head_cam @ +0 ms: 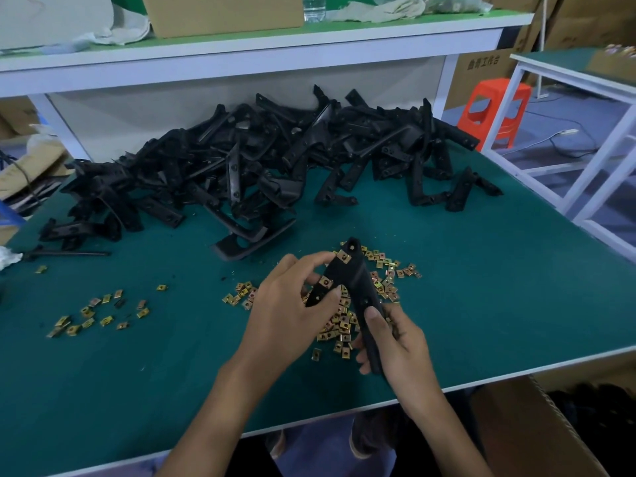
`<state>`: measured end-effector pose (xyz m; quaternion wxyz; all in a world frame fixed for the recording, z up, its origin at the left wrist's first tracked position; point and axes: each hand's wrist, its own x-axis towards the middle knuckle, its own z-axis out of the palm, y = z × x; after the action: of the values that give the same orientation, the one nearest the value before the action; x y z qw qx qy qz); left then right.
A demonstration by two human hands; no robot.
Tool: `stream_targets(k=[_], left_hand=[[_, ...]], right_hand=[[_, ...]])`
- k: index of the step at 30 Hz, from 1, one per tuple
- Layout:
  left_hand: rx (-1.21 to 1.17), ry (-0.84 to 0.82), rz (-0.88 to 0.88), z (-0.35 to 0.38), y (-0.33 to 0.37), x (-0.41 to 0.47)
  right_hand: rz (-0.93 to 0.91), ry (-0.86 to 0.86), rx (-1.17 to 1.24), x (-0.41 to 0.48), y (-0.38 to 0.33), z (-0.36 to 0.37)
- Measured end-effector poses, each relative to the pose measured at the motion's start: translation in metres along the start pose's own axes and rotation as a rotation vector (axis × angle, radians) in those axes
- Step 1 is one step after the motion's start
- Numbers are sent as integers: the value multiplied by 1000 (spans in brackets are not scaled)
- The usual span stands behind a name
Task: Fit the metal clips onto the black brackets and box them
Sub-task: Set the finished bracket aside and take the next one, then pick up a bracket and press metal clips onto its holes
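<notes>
Over the green surface (481, 287) strewn with metal clips (339, 327), the right hand (399, 342) grips the stiff, seemingly light black bracket (358, 280) by its lower arm, the left hand (296, 304) pinching its clipped edge.

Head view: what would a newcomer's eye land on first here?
The big heap of black brackets along the back of the green table dominates. Nearer the front edge, the left hand and right hand grip one bracket carrying two gold metal clips, above a scatter of loose clips. An orange stool stands out on the floor at far right.
</notes>
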<state>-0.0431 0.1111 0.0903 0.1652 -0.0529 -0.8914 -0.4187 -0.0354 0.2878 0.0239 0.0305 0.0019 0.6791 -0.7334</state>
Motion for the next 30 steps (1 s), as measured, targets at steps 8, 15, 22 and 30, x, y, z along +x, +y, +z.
stream_targets(k=[8, 15, 22, 30], left_hand=[[18, -103, 67, 14, 9, 1], [-20, -356, 302, 83, 56, -17], [-133, -504, 356, 122, 85, -32], [42, -389, 200, 77, 24, -17]], right_hand=[[215, -41, 119, -52, -11, -31], [238, 149, 207, -138, 13, -76], [209, 658, 691, -183, 14, -140], [201, 790, 717, -127, -8, -173]])
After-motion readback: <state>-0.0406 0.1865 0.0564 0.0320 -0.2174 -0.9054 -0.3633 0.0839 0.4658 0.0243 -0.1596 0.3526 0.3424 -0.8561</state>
